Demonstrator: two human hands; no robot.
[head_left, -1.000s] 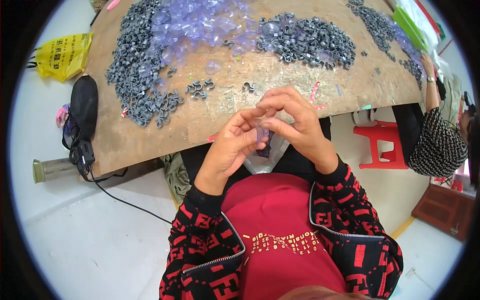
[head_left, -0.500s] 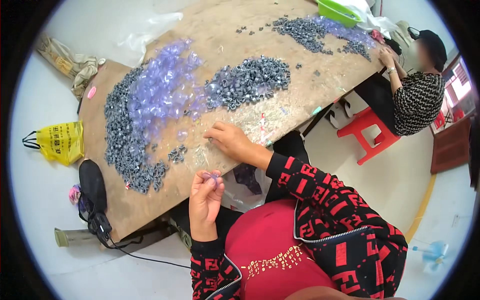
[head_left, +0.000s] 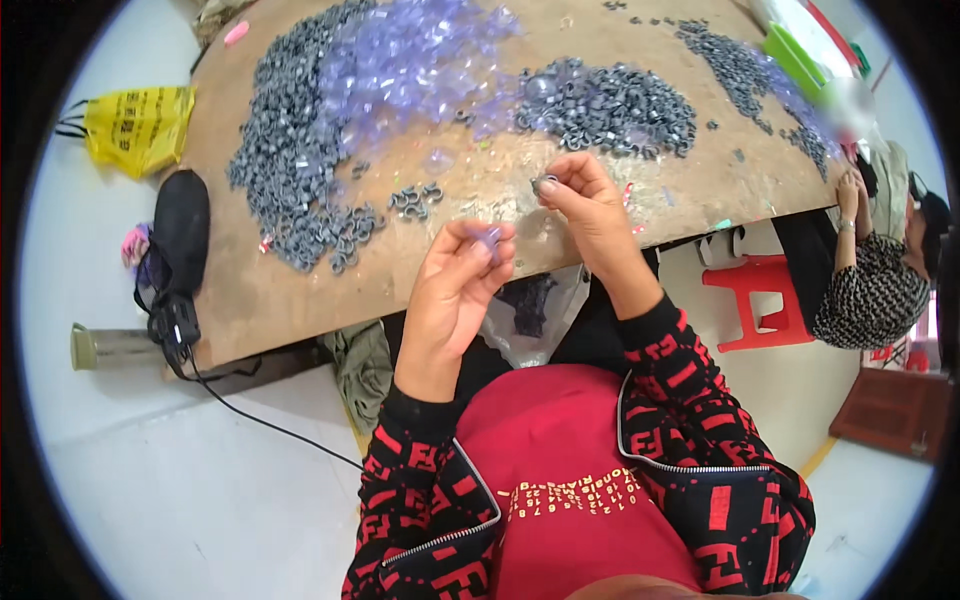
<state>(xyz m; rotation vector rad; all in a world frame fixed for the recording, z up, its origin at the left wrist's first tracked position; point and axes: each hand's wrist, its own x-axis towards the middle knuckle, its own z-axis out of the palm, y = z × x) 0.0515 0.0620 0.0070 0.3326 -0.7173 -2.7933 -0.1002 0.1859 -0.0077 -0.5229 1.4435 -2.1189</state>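
Dark writing marks a yellow bag point(head_left: 140, 130), yellow writing a red shirt point(head_left: 570, 430); the left hand point(head_left: 448, 290) pinches a purple piece point(head_left: 489, 243), the right hand point(head_left: 592, 208), farther forward, a gray clip point(head_left: 542, 186).

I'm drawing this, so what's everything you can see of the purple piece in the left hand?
The purple piece is small and looks like clear, tinted plastic. The left hand pinches it by the near edge of the table. That hand hides part of it, so its whole shape can't be told.

Bright light | bowed edges | glints on purple heap point(head_left: 420, 72) | upper-right blur patch
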